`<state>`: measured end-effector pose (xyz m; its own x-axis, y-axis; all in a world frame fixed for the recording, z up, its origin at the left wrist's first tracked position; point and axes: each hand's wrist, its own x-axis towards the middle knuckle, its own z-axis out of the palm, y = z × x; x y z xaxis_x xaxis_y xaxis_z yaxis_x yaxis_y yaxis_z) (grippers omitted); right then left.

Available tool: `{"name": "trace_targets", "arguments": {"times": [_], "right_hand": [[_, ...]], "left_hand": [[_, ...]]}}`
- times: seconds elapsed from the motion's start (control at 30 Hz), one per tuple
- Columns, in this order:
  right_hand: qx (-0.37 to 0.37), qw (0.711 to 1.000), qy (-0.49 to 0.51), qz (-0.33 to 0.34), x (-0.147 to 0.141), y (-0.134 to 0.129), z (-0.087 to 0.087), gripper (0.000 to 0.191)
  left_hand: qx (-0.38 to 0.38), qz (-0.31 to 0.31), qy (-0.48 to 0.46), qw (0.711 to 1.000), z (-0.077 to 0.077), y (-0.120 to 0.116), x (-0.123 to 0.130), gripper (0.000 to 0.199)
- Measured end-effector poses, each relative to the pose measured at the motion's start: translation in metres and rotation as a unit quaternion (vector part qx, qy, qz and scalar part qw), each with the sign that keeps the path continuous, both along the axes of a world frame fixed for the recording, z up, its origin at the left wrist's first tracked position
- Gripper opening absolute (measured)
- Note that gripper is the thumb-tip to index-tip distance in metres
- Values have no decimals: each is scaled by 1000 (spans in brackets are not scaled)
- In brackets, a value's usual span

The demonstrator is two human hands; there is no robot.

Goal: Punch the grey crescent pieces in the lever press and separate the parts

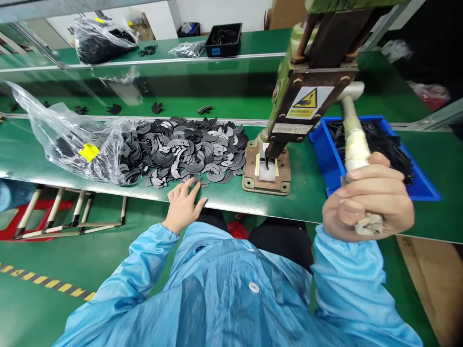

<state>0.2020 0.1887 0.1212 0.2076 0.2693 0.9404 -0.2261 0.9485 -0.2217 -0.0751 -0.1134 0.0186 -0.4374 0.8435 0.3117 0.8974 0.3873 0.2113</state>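
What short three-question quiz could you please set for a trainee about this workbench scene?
1. True or false: the right hand grips the lever handle of the press.

2. Multiple choice: what colour is the plastic bin to the right of the press?
A) Red
B) Blue
C) Yellow

3. Short answer: which hand is nearer the pile of dark curved pieces?

Key: 1. True. 2. B. 3. The left hand.
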Motion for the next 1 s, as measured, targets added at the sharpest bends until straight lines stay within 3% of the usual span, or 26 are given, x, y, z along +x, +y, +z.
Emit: {"name": "trace_targets", "arguments": {"times": [0.2,0.43,0.53,0.63,0.73,0.8,0.9,1.0], "right_hand": [[-38,999,-23,-3,3,-8,4,69],[-6,996,-90,1,13,-14,7,49],[10,995,-99,5,14,-13,8,45],[7,994,-108,7,15,-14,9,41],[6,994,-113,15,16,-16,10,37],[2,993,-119,16,16,-18,11,36],[-11,992,-126,10,17,-20,11,35],[-16,991,-131,6,18,-21,11,36]], "left_hand": [[0,-95,-16,995,-5,-3,12,65],[9,-157,-17,987,-9,-11,17,28],[49,-146,-107,982,1,3,23,20],[90,-109,-318,937,17,37,25,26],[111,-73,-538,832,33,86,23,38],[108,-74,-619,775,42,122,22,45],[88,-63,-665,739,51,170,23,45],[45,-44,-672,738,56,203,26,36]]}}
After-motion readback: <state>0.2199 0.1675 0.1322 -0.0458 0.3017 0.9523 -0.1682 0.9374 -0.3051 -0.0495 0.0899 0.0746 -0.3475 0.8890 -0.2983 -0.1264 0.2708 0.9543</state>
